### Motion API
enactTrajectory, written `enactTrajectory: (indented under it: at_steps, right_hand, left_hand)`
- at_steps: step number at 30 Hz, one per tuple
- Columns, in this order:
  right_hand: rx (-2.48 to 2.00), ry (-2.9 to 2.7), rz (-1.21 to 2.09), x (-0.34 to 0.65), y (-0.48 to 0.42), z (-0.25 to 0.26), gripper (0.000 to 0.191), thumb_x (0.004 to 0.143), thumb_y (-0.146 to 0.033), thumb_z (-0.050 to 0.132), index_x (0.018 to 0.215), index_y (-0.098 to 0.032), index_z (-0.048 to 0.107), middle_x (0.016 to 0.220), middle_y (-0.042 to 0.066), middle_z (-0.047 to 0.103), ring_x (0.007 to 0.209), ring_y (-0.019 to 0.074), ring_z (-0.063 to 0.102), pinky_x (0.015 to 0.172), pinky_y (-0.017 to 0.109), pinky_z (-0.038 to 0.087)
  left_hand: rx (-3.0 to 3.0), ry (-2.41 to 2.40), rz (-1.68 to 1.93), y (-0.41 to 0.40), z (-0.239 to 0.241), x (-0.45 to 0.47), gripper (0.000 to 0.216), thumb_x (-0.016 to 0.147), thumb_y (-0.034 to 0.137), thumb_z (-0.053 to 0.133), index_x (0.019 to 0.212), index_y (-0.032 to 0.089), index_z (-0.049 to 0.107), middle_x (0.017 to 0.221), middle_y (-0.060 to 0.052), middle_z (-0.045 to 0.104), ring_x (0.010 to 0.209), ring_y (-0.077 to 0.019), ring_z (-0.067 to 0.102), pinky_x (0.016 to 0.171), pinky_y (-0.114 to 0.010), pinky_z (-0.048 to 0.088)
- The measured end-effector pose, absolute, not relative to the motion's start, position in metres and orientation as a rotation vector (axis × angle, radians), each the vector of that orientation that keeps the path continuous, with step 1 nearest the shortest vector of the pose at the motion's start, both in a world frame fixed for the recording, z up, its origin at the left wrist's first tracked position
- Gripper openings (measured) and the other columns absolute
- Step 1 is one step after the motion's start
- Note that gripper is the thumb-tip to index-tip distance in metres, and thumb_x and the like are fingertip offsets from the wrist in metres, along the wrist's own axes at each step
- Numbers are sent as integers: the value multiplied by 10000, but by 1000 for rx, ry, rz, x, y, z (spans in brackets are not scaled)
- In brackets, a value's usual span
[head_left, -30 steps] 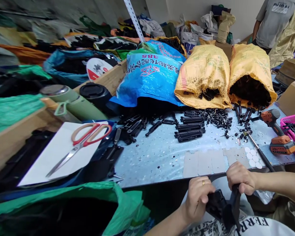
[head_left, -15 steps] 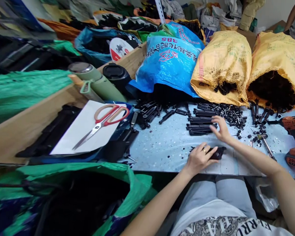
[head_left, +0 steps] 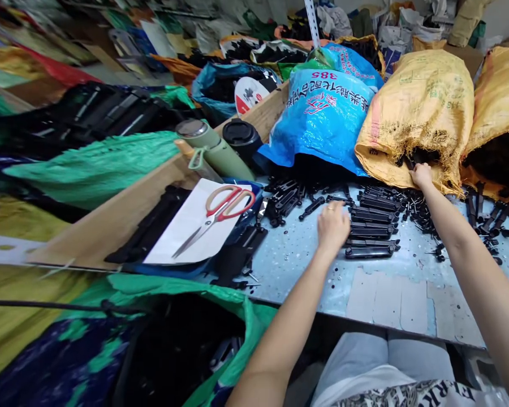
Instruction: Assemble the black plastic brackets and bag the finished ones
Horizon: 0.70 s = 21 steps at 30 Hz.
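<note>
My right hand (head_left: 422,175) reaches to the torn mouth of a yellow woven sack (head_left: 419,107), its fingers closed around the end of a dark plastic part (head_left: 410,161). My left hand (head_left: 333,226) is over the table, left of a row of long black plastic parts (head_left: 371,230). Its fingers point away from me at a small black link (head_left: 337,199), and the fingertips are partly hidden. Another black link (head_left: 311,208) lies left of that hand. Small pins and black bits (head_left: 419,212) are heaped right of the row.
Red-handled scissors (head_left: 220,212) rest on white paper (head_left: 190,237) at left. Behind them stand a green flask (head_left: 220,150) and a black-lidded cup (head_left: 241,135). A blue sack (head_left: 318,113) is beside the yellow one. An open green sack (head_left: 250,316) hangs below the table edge.
Both hands have left the black part near the front edge, which no longer lies there. My right hand has moved forward to the yellow sack, my left forward and leftward. The view has turned left.
</note>
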State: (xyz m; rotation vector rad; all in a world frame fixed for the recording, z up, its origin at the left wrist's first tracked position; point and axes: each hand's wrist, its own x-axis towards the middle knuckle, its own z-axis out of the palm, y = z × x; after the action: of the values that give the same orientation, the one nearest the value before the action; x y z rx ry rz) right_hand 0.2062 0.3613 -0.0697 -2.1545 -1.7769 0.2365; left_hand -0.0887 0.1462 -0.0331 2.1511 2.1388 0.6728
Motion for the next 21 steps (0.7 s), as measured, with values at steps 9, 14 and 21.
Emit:
enactTrajectory:
  at_steps: [9,14,21]
  right_hand:
    - [-2116,-1712,305,194,344,-63,441,839,-376,523,1192,-114,479,1081,180,586,1004,277,525,863,410,391]
    - [-2022,-1618,226,190,324,-46,405,867,-321,452,1216,-117,450,1122,173,578,1051,261,515,897,392,384]
    - [-1259,-1809,-112,216,191,21,357,871,-333,452,1182,-172,521,1124,131,555,1060,239,513,922,404,408]
  left_hand:
    - [1740,2455,371,181,-47,-134,243,804,128,446,1007,72,567,1098,-236,570,1099,-338,494,857,-418,414]
    - [1670,2341,665,151,-46,-123,221,846,253,471,1022,120,482,926,-147,617,870,-260,611,728,-332,443]
    - [1511,1800,1049,93,-43,-90,257,846,472,425,824,217,405,587,38,505,539,-153,537,566,-262,401]
